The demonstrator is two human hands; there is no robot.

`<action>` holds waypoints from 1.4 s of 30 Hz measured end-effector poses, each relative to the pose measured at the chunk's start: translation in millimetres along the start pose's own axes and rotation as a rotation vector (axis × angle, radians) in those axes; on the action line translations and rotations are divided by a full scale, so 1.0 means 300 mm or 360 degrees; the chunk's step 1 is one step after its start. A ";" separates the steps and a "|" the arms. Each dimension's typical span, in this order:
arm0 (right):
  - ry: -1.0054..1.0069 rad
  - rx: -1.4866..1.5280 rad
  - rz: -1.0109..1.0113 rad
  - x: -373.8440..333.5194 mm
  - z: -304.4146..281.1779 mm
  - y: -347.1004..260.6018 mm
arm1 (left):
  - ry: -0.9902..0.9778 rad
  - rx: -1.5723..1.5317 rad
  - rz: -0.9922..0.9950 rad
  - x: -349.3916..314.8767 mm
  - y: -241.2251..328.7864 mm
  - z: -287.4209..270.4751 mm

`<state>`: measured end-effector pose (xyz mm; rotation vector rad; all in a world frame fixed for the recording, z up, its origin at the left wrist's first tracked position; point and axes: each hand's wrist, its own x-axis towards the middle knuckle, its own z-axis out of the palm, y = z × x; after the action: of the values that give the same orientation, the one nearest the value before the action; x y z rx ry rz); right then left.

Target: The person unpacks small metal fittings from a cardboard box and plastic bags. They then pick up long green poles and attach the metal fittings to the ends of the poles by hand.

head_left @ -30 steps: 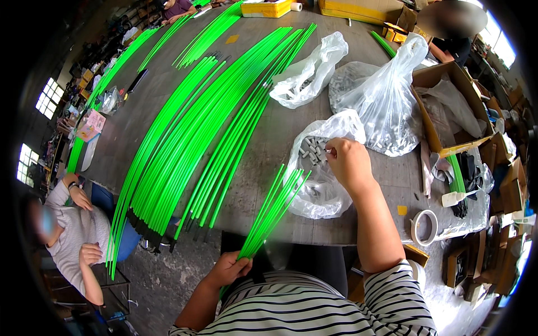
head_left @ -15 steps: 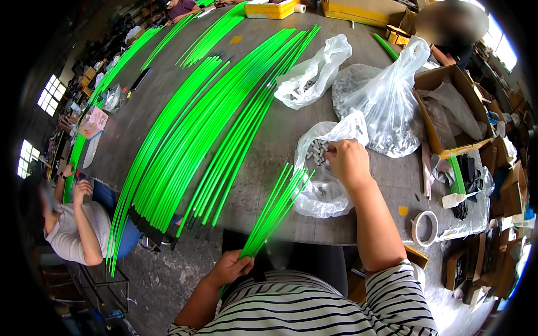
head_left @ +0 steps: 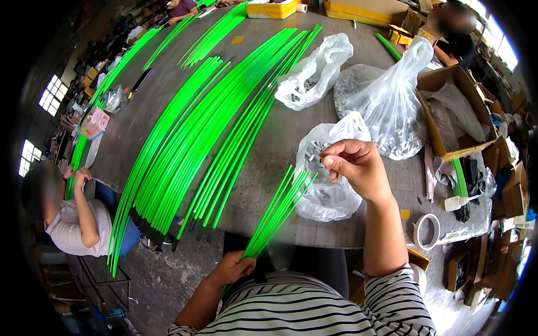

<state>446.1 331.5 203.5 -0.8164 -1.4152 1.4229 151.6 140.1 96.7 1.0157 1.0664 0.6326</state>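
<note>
My left hand (head_left: 234, 267) is wrapped round a small bundle of thin bright green rods (head_left: 273, 215), close to my body at the table's front edge. Their upper ends fan out over the tabletop. Thumb and fingertips pinched together, my right hand (head_left: 354, 165) is over the near clear plastic bag (head_left: 330, 204). Whatever it pinches is too small and hidden to make out. Inside the bag's open mouth lie small grey cylindrical pieces (head_left: 314, 150). The rod tips stand just left of the bag, apart from my right hand.
A large spread of green rods (head_left: 196, 140) with dark lower ends covers the table's middle left. Behind the near bag are another open bag (head_left: 314, 78) and a tall bag of grey pieces (head_left: 392, 112). A cardboard box (head_left: 462, 147) and tape roll (head_left: 426, 231) lie right. Other people sit around.
My right hand has lifted off the grey pieces in the bag and turned, its fingertips now pinched above the bag's near part. My left hand keeps its hold on the rods, nearly still.
</note>
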 end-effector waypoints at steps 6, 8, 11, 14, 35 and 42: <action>-0.0138 0.0085 -0.0172 -0.005 -0.003 0.000 | 0.0009 0.0023 -0.0011 0.009 0.032 0.016; -0.0119 0.0019 -0.0236 -0.005 -0.001 -0.005 | -0.0010 0.0014 -0.0019 0.009 0.023 0.008; -0.0043 -0.0270 -0.0364 -0.006 0.009 -0.005 | -0.0022 -0.0006 -0.0015 0.006 0.014 0.005; -0.0071 -0.0300 -0.0274 -0.009 0.005 -0.009 | -0.0019 -0.0015 -0.0016 0.004 0.012 0.004; -0.0067 -0.0378 -0.0420 0.001 0.010 -0.009 | -0.0026 0.0009 0.0004 0.003 0.009 0.008; -0.0089 -0.0361 -0.0367 -0.001 0.031 0.001 | -0.0026 -0.0012 0.0018 0.005 0.003 0.005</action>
<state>437.5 328.0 204.2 -0.7313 -1.6774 1.1314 153.6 141.1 97.3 1.0195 1.0439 0.6364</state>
